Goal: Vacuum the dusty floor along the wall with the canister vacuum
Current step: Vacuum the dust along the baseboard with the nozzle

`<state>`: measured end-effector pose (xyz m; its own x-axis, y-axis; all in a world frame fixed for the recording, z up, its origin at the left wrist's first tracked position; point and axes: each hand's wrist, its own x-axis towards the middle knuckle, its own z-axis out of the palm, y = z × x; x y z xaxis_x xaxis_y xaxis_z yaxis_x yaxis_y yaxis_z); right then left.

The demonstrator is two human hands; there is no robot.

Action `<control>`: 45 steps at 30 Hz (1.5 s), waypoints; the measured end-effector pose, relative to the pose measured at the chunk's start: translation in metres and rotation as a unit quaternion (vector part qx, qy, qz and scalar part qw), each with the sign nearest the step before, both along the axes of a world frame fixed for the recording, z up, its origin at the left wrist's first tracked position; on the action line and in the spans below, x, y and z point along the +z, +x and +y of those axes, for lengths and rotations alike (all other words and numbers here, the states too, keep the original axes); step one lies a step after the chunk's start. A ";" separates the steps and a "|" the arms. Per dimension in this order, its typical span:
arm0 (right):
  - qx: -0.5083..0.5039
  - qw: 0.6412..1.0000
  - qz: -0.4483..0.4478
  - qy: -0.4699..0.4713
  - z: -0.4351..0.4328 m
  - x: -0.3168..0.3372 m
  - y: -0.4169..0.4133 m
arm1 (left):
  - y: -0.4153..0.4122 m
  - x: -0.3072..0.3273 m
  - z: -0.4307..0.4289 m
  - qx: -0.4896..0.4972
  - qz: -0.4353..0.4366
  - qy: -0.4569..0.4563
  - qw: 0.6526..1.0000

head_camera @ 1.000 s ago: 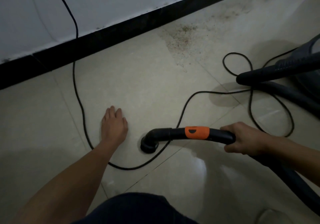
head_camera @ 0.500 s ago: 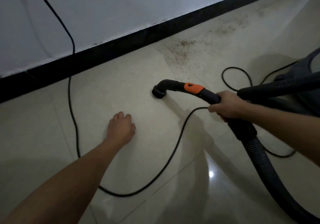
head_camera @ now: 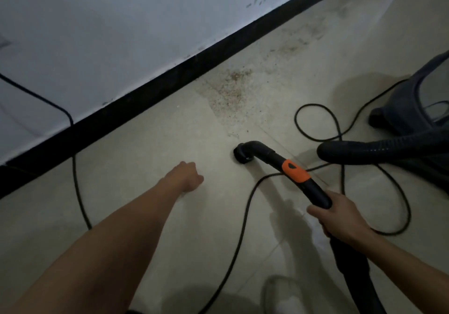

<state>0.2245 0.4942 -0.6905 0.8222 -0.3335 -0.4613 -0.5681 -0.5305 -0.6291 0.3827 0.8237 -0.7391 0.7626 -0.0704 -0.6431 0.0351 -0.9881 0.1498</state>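
**A:** What is the floor [head_camera: 150, 143] made of?
**B:** Pale tile, smooth, with enough gloss to throw back a bright glare near the lower right (the joints between tiles are thin and flush). A patch of dust [head_camera: 230, 90], brown and gritty, dulls the shine close to the skirting [head_camera: 136, 100].
**A:** And the wall [head_camera: 121, 22]?
**B:** Painted, matt and scuffed in spots. The skirting is black with a faint sheen.
**A:** The vacuum?
**B:** The handle [head_camera: 264, 152] is smooth black plastic, with an orange slide [head_camera: 295, 171], also plastic. The hose [head_camera: 379, 147] is dark and ribbed. The canister [head_camera: 413, 95] looks like dark grey moulded plastic. The cord [head_camera: 75, 182] has a thin, black, rubbery-looking jacket.
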 end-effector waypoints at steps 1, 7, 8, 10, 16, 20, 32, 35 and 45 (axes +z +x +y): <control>-0.020 1.000 -0.004 -0.001 -0.006 -0.002 0.003 | -0.001 -0.001 -0.004 0.007 -0.019 0.005 1.000; -0.048 0.998 -0.045 0.003 -0.022 -0.022 0.098 | 0.010 -0.032 -0.025 0.082 -0.182 -0.002 0.980; -0.046 0.997 -0.051 0.017 -0.021 -0.026 0.119 | 0.014 -0.041 -0.026 0.089 -0.205 0.011 0.975; -0.061 0.995 -0.050 0.065 -0.016 -0.033 0.161 | 0.021 -0.057 -0.026 0.091 -0.238 0.027 0.967; -0.078 0.991 -0.045 0.097 0.015 -0.028 0.280 | 0.029 -0.084 -0.013 0.083 -0.324 0.024 0.942; -0.069 0.993 -0.046 0.088 0.035 -0.029 0.335 | 0.031 -0.089 -0.010 0.097 -0.332 0.018 0.938; 0.043 0.997 -0.025 0.053 0.086 -0.023 0.334 | 0.033 -0.082 -0.009 0.110 -0.285 0.023 0.952; 0.062 0.996 -0.038 0.045 0.097 -0.024 0.326 | 0.031 -0.082 -0.009 0.106 -0.279 0.019 0.954; 0.112 0.992 -0.016 0.053 0.121 -0.018 0.304 | 0.025 -0.078 0.002 0.074 -0.291 0.022 0.954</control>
